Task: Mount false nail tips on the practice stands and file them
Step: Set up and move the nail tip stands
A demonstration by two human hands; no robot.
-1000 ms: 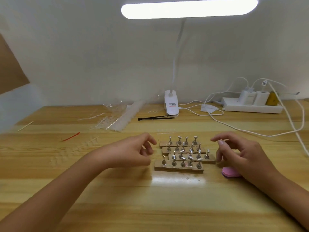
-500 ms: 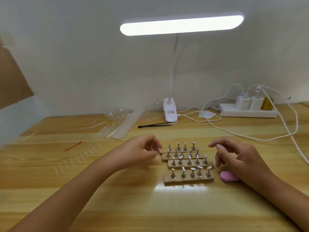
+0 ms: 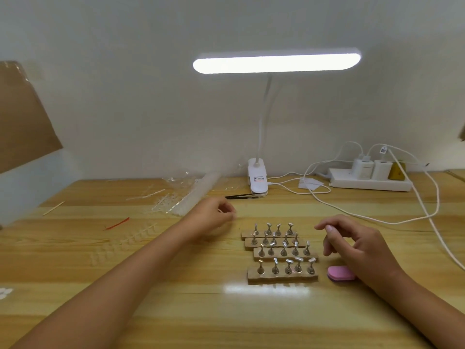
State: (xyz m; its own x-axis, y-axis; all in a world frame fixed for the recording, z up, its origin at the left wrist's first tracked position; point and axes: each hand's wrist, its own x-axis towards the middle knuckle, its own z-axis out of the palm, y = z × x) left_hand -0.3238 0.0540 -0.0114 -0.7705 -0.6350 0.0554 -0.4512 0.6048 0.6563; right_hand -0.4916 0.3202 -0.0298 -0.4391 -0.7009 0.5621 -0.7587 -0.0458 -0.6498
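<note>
Front row: nearest strip of practice stands (image 3: 281,276), lower centre, set apart from the 3 strips behind. I see pale caps on its pegs but can't tell if they're tips. It's a light strip, so a nudge cd slide it.
File: pink file (image 3: 339,273) lies flat, lower right, just beside the front strip and partly under the R wrist. Not picked up yet.
R hand: right hand (image 3: 359,248) hovers right of the stands, fingers loosely curled, narrow gap, holding nothing. Risk: the heel drops and shoves the file or clips the row ends.
Back rows: back rows (image 3: 281,253) are crowded, pegs tilted diff ways. Reaching in cd knock neighbours.
L hand: left hand (image 3: 216,215), mid frame, left of the stands, fingers bunched vs thumb. I can't tell if a tip is pinched. If so, it's tiny and clear, easy to drop and lose on the wood.
Supply: nail tips (image 3: 173,205), clear strips, centre-left, beyond the L hand.
Far: tweezers (image 3: 241,196) by the lamp clamp (image 3: 258,182). Cables (image 3: 438,197) trail down the right side, snag risk for the R arm.
</note>
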